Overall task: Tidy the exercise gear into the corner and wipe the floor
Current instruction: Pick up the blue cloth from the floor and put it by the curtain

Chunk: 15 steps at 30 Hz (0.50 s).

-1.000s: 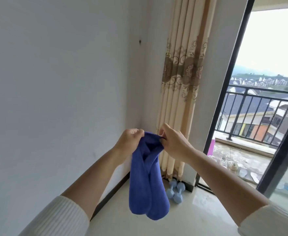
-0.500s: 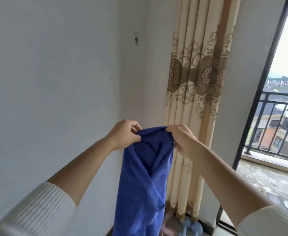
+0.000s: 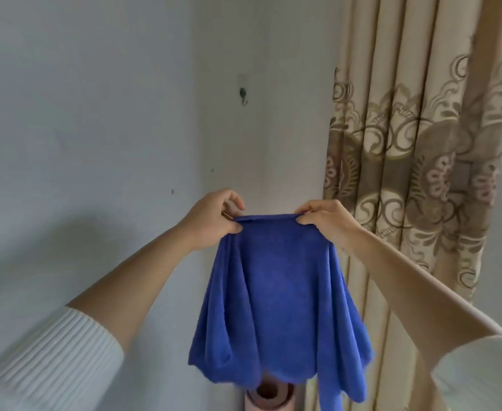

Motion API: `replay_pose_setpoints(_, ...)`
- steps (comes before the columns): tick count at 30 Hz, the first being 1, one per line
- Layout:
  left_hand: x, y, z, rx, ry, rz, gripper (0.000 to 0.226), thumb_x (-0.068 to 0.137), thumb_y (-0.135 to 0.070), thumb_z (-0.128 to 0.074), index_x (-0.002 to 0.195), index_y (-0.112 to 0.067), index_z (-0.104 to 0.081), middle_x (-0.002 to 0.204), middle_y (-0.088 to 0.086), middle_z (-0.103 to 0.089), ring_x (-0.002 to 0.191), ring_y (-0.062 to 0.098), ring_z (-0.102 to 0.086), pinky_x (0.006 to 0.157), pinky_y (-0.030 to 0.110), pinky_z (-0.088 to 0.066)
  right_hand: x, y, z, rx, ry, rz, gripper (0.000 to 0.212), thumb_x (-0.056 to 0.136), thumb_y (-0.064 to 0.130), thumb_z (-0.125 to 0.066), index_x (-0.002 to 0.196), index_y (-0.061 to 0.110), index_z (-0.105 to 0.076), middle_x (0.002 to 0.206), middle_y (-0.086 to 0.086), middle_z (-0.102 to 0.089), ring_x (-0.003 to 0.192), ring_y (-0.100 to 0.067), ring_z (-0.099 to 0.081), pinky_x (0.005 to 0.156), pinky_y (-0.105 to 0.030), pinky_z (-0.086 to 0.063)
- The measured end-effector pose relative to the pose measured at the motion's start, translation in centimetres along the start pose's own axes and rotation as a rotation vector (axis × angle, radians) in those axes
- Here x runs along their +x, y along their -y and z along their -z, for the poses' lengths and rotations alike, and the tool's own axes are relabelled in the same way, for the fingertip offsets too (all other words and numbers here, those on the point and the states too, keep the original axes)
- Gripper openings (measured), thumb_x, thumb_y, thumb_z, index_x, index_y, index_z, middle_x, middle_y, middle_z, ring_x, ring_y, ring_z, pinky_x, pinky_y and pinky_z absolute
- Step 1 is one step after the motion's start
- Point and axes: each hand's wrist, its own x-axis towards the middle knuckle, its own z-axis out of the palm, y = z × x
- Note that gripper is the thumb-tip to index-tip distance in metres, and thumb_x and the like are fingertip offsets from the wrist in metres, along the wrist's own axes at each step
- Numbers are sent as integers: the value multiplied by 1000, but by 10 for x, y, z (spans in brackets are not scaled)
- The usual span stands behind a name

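A blue cloth [image 3: 276, 292] is held up in front of the wall corner by both hands. Its top edge is pinched at the left end by the left hand [image 3: 214, 221] and at the right end by the right hand [image 3: 325, 221], and is stretched nearly level between them. Each grip is closed tight on the cloth, with thumb and fingers folded over the hem. Below the hands the cloth hangs free in loose folds, spreading wider toward its lower edge, and a narrow strip trails lower at the right.

White ribbed sleeves [image 3: 48, 360] are seen pushed up both forearms. A small hook [image 3: 243, 94] is fixed to the wall [image 3: 95, 114] above the hands, just right of the corner line. A patterned beige curtain [image 3: 422, 143] hangs at the right, close behind the right forearm. Under the cloth's lower edge, the top of a pink roll [image 3: 269, 398] is seen standing on end in the corner, partly covered by the cloth; what it is cannot be told.
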Motion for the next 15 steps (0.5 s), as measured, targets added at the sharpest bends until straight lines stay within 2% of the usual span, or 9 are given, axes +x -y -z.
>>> replay_pose_setpoints(3, 61, 6, -2, 47, -151, -93, 25, 80, 2, -65, 73, -21, -57, 86, 4, -66, 82, 18, -64, 75, 31, -51, 67, 0, 9, 70, -13, 76, 18, 86, 3, -60, 86, 17, -71, 82, 0, -65, 76, -13, -60, 65, -20, -45)
replay_pose_setpoints(5, 101, 10, -1, 126, -206, -163, 34, 82, 7, -57, 66, -23, -63, 81, 2, -68, 77, 15, -64, 72, 24, -48, 110, 1, 16, 114, -35, 155, 20, 84, -1, -60, 77, 17, -67, 79, -2, -62, 76, -16, -57, 66, -21, -44)
replay_pose_setpoints(7, 140, 10, 5, 242, -247, -215, 38, 85, 11, -49, 79, -17, -74, 89, 5, -71, 85, 18, -64, 79, 23, -49, 151, 5, 22, 108, -37, 239, 24, 83, -4, -59, 70, 15, -64, 75, -5, -59, 74, -18, -52, 67, -23, -41)
replay_pose_setpoints(9, 177, 7, 11, 409, -291, -274, 42, 87, 10, -44, 102, -15, -73, 110, 3, -69, 103, 18, -61, 92, 22, -43, 192, 11, 27, 3, -30, 315, 25, 85, -2, -58, 71, 15, -68, 76, -2, -63, 70, -16, -54, 64, -20, -42)
replay_pose_setpoints(10, 194, 5, 15, 507, -302, -308, 44, 87, 11, -43, 111, -15, -70, 118, 2, -66, 111, 18, -58, 95, 21, -39, 212, 16, 29, -67, -33, 353, 25, 87, 0, -58, 73, 17, -71, 77, 3, -65, 70, -13, -56, 63, -15, -44)
replay_pose_setpoints(11, 210, 3, 19, 595, -311, -350, 47, 86, 12, -43, 116, -14, -67, 123, 1, -63, 114, 18, -56, 96, 21, -38, 231, 20, 31, -122, -43, 398, 26, 89, 2, -57, 76, 19, -72, 78, 9, -64, 71, -7, -58, 62, -8, -44)
replay_pose_setpoints(13, 238, 0, 30, 751, -329, -426, 51, 83, 15, -44, 121, -12, -64, 125, 3, -62, 113, 23, -56, 97, 31, -41, 268, 32, 31, -208, -97, 504, 26, 91, 1, -55, 82, 18, -72, 78, 16, -57, 73, -3, -56, 58, 1, -40)
replay_pose_setpoints(15, 263, -1, 42, 933, -342, -423, 54, 80, 15, -46, 124, -12, -61, 129, 3, -57, 112, 28, -56, 90, 40, -46, 302, 43, 28, -308, -188, 616, 26, 90, -2, -52, 90, 14, -72, 77, 15, -50, 72, -4, -52, 59, 1, -37)
